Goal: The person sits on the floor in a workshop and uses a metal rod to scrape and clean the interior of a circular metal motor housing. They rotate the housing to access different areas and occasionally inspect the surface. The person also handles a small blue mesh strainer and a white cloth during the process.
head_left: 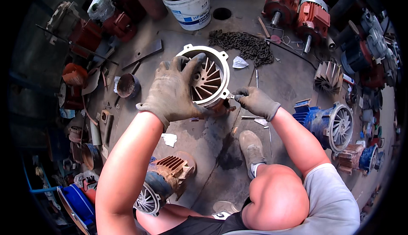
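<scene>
head view: round motor housing (226, 71) on the floor (289, 75) between the hands, pale rim up, bladed wheel (212, 78) inside. left hand (172, 88) spread wide over the rim's left, holding the housing. right hand (258, 102) narrow, pinching a small metal piece (231, 96) at the rim's lower-right lug; its kind too small to tell. step, judged: working a fastener at the lug. next probably calls for turning it squarely, left hand bracing.
</scene>
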`<state>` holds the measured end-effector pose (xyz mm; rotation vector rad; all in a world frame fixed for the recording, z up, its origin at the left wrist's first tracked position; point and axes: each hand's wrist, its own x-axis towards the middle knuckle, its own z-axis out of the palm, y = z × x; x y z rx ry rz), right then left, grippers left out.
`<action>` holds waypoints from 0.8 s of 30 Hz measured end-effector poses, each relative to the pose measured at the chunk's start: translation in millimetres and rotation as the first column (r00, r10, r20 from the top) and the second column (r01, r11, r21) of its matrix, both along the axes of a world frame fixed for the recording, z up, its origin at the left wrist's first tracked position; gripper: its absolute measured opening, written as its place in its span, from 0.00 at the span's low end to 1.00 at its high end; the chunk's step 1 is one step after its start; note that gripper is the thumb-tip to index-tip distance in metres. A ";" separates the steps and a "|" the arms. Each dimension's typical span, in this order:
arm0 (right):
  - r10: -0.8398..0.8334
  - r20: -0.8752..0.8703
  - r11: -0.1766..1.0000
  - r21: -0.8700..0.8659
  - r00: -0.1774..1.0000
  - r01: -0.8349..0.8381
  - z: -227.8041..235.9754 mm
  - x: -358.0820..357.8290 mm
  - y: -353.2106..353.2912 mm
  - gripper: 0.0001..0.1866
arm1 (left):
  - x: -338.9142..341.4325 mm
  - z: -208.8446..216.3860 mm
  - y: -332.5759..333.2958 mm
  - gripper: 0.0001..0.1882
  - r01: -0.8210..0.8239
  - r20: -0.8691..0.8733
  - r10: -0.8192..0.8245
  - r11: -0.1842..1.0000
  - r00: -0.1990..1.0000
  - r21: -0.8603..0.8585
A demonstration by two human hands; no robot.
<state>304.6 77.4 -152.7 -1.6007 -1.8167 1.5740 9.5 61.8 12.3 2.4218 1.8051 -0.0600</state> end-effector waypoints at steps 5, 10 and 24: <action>-0.183 -0.041 0.981 -0.067 0.982 0.181 1.4 -13.4 -12.3 0.17 | -1.8 -5.6 -3.8 0.80 -0.021 0.024 0.020 0.999 1.000 0.027; -0.452 -0.239 0.892 -0.120 0.859 0.436 -20.9 -30.3 -47.2 0.12 | -2.5 -6.8 -4.2 0.76 0.028 0.113 -0.035 0.998 0.993 0.059; -0.378 -0.237 0.916 0.041 0.895 0.398 -25.9 30.0 -53.3 0.16 | -2.4 -4.4 -3.1 0.77 0.055 0.102 -0.056 0.998 0.993 0.016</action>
